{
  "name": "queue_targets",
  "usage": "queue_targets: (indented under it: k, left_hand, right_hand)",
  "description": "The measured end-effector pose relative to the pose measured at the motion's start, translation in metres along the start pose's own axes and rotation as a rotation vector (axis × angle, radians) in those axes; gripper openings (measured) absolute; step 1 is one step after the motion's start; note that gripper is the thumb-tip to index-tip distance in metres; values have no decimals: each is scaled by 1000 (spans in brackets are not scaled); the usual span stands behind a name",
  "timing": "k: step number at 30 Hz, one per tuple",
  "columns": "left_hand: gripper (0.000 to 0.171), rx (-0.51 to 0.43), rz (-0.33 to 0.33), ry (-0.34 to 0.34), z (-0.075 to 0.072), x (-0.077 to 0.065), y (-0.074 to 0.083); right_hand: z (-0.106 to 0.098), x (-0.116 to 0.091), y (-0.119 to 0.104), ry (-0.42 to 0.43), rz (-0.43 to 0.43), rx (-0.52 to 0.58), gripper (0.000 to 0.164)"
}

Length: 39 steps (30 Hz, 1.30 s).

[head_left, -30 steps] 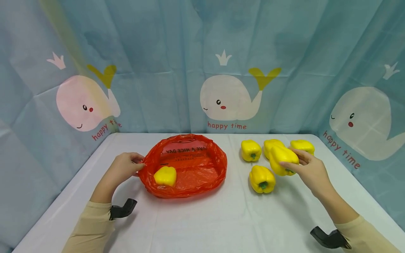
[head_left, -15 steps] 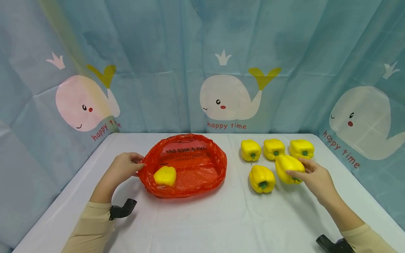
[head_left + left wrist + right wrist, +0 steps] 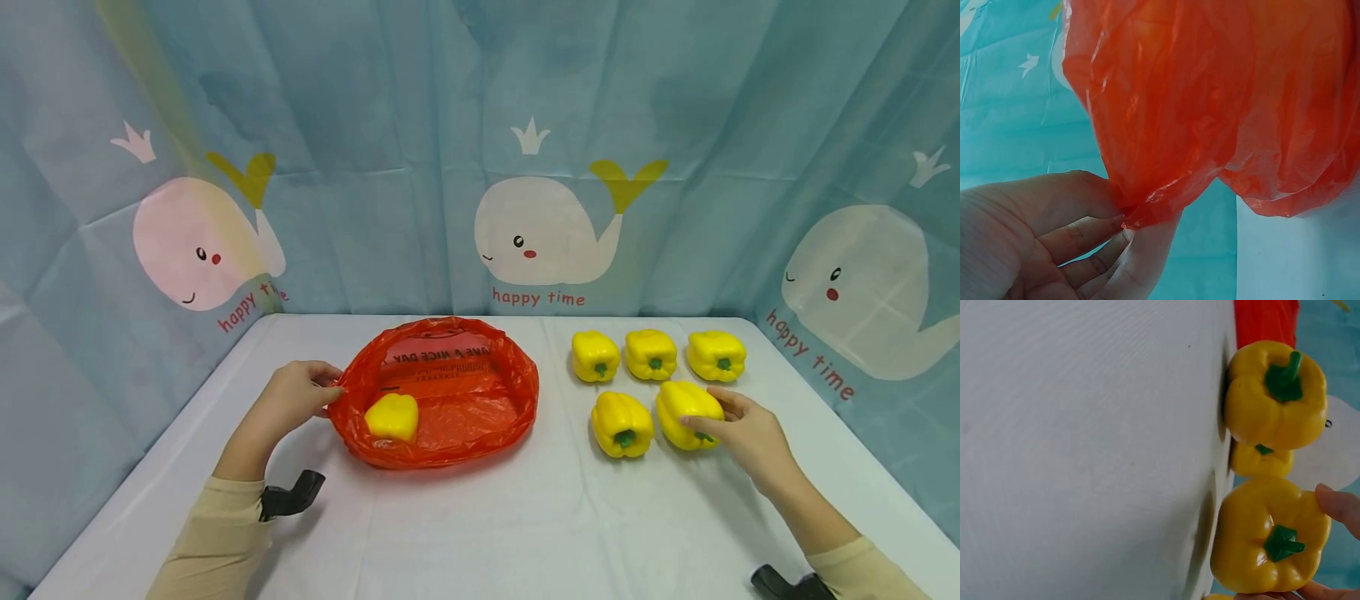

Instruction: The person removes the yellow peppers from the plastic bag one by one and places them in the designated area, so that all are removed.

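Observation:
On the left of the table stands a red plastic bag (image 3: pixel 472 417) with its mouth spread wide and one yellow bell pepper (image 3: pixel 392 417) inside. My left hand (image 3: pixel 291 398) pinches the bag's left edge; in the left wrist view the thumb and a finger nip the thin red film (image 3: pixel 1166 125). At the right, my right hand (image 3: pixel 746 429) grips a yellow bell pepper (image 3: pixel 1266 537) by its sides, its green stem towards me. Whether that pepper touches the cloth is hard to tell. Just left of it sits another yellow pepper (image 3: pixel 622 425).
Behind the held pepper, three more yellow peppers stand in a row: a left one (image 3: pixel 596 357), a middle one (image 3: pixel 650 354) and a right one (image 3: pixel 716 355). A white cloth (image 3: pixel 480 533) covers the table, and a blue whale-print curtain (image 3: pixel 420 233) hangs around its back and sides.
My right hand has brought its pepper down and slightly right, from in front of the back row to beside the front pepper. The left hand and the bag have stayed put.

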<state>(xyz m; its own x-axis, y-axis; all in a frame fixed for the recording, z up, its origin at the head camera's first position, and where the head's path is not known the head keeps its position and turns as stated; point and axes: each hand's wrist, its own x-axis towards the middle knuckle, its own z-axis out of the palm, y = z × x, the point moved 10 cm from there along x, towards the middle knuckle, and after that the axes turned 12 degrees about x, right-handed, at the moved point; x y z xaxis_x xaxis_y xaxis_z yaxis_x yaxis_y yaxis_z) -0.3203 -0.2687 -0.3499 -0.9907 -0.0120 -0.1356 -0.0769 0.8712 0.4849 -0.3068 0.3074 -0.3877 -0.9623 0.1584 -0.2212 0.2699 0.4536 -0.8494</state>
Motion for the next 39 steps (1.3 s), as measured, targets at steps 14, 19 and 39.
queue_targets:
  k: [14,19,39]
  left_hand:
    - [40,2,-8,-3,0,0,1]
    - [39,-1,-8,2,0,0,2]
    - [38,-8,-10,1,1,-2,3]
  right_hand:
    - [3,3,5,-18,-8,-30,101]
    - [3,4,4,-33,-7,-44,101]
    - [29,-30,-82,83,-334,84,84]
